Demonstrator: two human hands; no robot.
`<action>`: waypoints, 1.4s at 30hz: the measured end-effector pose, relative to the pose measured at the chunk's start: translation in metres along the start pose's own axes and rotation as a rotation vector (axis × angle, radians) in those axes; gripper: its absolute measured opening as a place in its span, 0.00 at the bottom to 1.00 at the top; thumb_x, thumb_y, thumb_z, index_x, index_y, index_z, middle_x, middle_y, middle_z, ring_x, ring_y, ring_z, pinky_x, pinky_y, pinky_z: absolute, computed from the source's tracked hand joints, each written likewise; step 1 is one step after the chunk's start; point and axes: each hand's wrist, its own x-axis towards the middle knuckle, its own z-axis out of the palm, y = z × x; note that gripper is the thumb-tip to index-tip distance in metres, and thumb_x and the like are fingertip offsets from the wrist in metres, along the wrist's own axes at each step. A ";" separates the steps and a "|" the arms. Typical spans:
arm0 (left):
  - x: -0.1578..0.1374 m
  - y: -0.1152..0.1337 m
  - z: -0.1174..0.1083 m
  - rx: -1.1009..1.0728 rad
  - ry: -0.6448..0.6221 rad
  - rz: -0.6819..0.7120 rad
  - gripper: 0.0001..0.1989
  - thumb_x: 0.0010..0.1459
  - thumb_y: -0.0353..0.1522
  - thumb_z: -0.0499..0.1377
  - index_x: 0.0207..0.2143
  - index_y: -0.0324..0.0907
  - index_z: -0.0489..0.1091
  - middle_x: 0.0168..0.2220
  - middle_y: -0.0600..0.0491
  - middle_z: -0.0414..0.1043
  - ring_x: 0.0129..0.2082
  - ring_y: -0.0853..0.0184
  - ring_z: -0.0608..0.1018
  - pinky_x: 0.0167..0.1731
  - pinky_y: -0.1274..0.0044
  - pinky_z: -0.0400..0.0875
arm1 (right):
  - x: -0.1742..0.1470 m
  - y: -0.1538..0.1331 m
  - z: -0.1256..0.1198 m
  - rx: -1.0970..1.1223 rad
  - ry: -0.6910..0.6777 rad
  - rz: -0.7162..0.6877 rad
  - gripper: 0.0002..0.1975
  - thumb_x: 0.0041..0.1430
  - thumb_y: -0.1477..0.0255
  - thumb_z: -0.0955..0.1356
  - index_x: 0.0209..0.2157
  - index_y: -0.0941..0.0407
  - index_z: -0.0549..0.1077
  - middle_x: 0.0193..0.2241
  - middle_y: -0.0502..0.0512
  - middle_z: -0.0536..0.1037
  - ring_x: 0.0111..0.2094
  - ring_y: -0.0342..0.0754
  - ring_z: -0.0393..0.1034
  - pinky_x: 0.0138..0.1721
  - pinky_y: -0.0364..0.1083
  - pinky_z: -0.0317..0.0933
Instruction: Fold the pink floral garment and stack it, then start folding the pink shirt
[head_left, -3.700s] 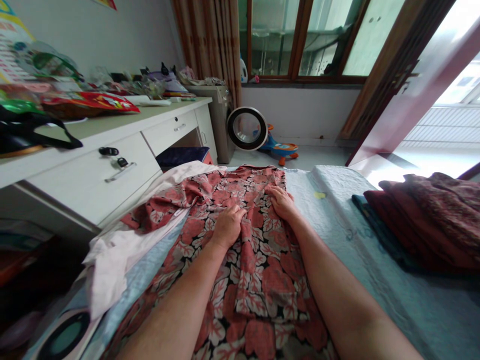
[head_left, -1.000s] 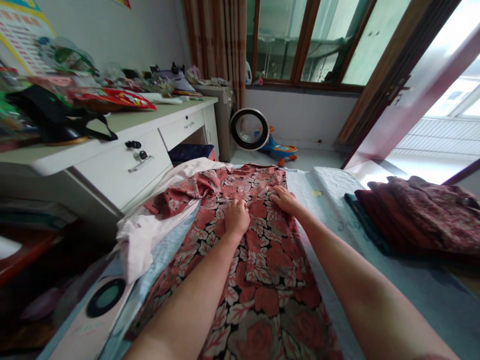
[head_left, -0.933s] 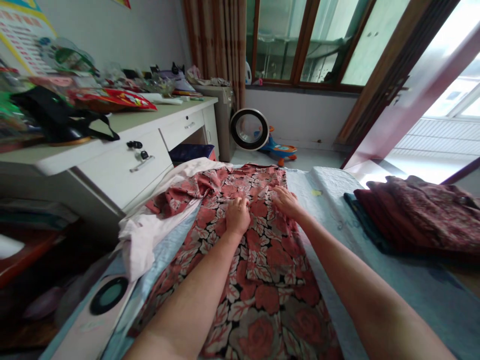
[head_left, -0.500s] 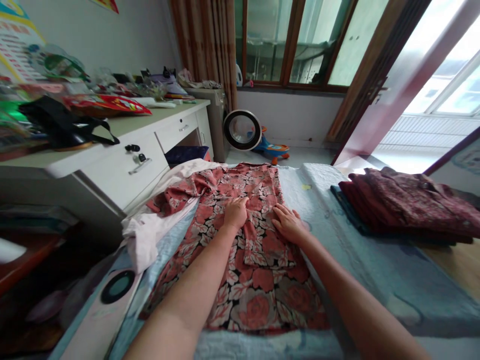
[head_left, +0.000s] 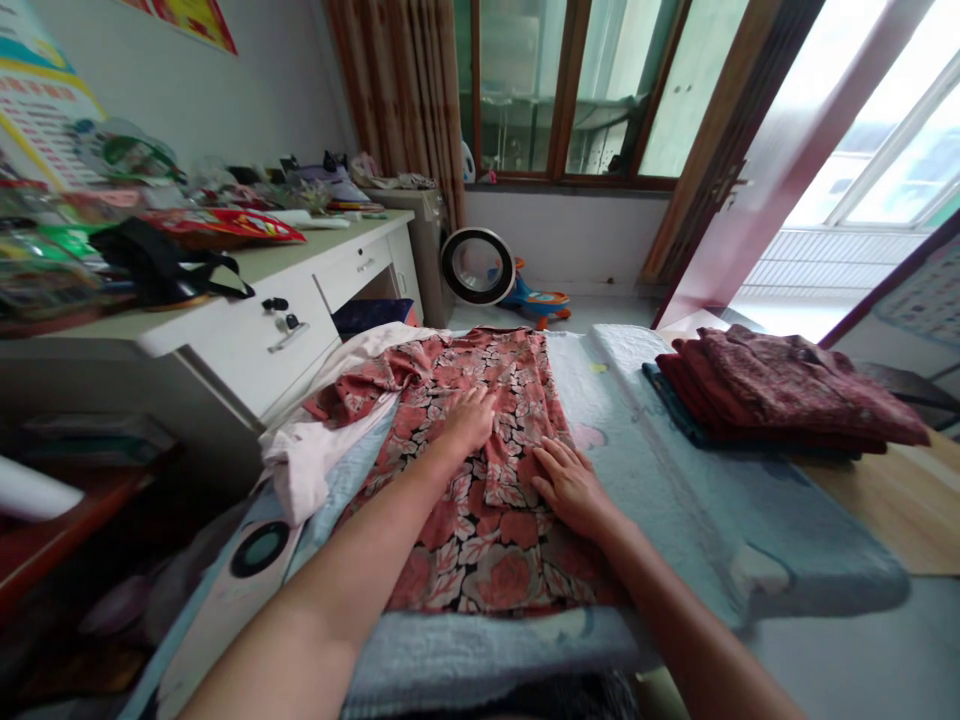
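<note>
A red floral shirt (head_left: 506, 575) with black and beige leaf patterns lies spread on a pale blue bed cover (head_left: 637, 480). Its left sleeve stretches out to the left, while its right sleeve seems to lie folded over the body. My left hand (head_left: 472, 418) rests on the middle of the shirt, fingers stretched out and close together. Lower and to the right, my right hand (head_left: 570, 485) presses flat near the folded sleeve, its fingers slightly spread. Pale pink cloth (head_left: 300, 465) lies partly under the left sleeve.
Folded dark red and teal clothes (head_left: 780, 400) are stacked at right. A white desk (head_left: 225, 335) with cluttered top borders the bed's left. Near my left arm lies a long pale object with a black ring (head_left: 259, 550). Beyond the bed stand a round ring-shaped thing (head_left: 478, 266) and a blue-orange ride-on toy (head_left: 536, 298).
My left hand's curled fingers have straightened over the cloth. My right hand has slid toward me along the folded sleeve. The camera view has shifted slightly.
</note>
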 end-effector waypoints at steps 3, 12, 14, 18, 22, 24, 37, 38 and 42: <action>-0.037 0.015 -0.005 0.015 -0.007 0.149 0.20 0.67 0.37 0.51 0.59 0.46 0.67 0.66 0.47 0.61 0.67 0.58 0.62 0.64 0.61 0.57 | -0.008 -0.001 -0.001 0.002 0.031 -0.004 0.27 0.67 0.64 0.61 0.66 0.51 0.62 0.68 0.57 0.59 0.68 0.54 0.50 0.67 0.57 0.45; -0.104 0.017 0.004 0.003 -0.105 0.256 0.26 0.67 0.41 0.53 0.65 0.45 0.60 0.69 0.44 0.55 0.69 0.59 0.58 0.66 0.62 0.54 | -0.020 0.003 0.006 -0.001 0.037 -0.018 0.24 0.63 0.71 0.63 0.61 0.57 0.68 0.65 0.60 0.64 0.66 0.55 0.54 0.67 0.56 0.47; -0.107 0.016 0.003 0.001 -0.068 0.254 0.25 0.66 0.39 0.54 0.64 0.43 0.61 0.68 0.44 0.57 0.68 0.59 0.60 0.66 0.62 0.54 | -0.022 0.001 0.002 0.002 0.083 -0.027 0.22 0.62 0.72 0.63 0.57 0.55 0.71 0.62 0.59 0.68 0.63 0.54 0.59 0.65 0.54 0.51; -0.116 0.013 0.000 -0.041 -0.110 0.285 0.21 0.66 0.34 0.54 0.60 0.44 0.65 0.65 0.46 0.64 0.65 0.61 0.65 0.65 0.64 0.58 | -0.022 -0.004 -0.008 -0.002 0.022 -0.052 0.18 0.62 0.75 0.63 0.50 0.54 0.76 0.53 0.57 0.75 0.55 0.52 0.67 0.59 0.50 0.57; -0.114 0.002 -0.008 -0.100 -0.127 0.254 0.20 0.65 0.32 0.55 0.58 0.43 0.67 0.63 0.47 0.66 0.63 0.61 0.67 0.64 0.66 0.60 | -0.010 -0.006 -0.022 -0.017 -0.068 -0.097 0.15 0.61 0.75 0.63 0.45 0.54 0.78 0.46 0.58 0.78 0.49 0.52 0.71 0.54 0.48 0.60; -0.108 -0.005 -0.013 -0.110 -0.105 0.209 0.18 0.63 0.31 0.55 0.55 0.42 0.69 0.60 0.46 0.69 0.61 0.61 0.69 0.63 0.66 0.62 | 0.003 -0.007 -0.028 -0.006 -0.051 -0.148 0.13 0.63 0.75 0.62 0.43 0.55 0.78 0.43 0.58 0.79 0.46 0.51 0.72 0.52 0.47 0.62; -0.070 -0.076 -0.037 -0.019 0.139 -0.146 0.14 0.58 0.27 0.55 0.45 0.40 0.75 0.56 0.43 0.69 0.57 0.57 0.71 0.61 0.67 0.63 | 0.115 -0.033 0.007 -0.041 0.014 -0.218 0.15 0.65 0.74 0.62 0.49 0.58 0.75 0.50 0.62 0.76 0.52 0.51 0.68 0.56 0.47 0.58; -0.071 -0.086 -0.040 0.025 0.154 -0.191 0.14 0.58 0.28 0.55 0.45 0.39 0.76 0.57 0.42 0.68 0.58 0.56 0.70 0.62 0.66 0.63 | 0.116 -0.033 0.012 -0.038 0.018 -0.214 0.15 0.65 0.73 0.62 0.49 0.58 0.75 0.51 0.61 0.76 0.53 0.52 0.68 0.57 0.48 0.57; -0.077 -0.119 -0.049 0.205 0.201 -0.413 0.17 0.58 0.31 0.56 0.48 0.40 0.75 0.60 0.40 0.63 0.61 0.51 0.65 0.63 0.63 0.58 | 0.113 -0.029 0.027 -0.019 0.047 -0.249 0.14 0.64 0.71 0.64 0.49 0.56 0.76 0.52 0.59 0.75 0.54 0.52 0.65 0.58 0.49 0.56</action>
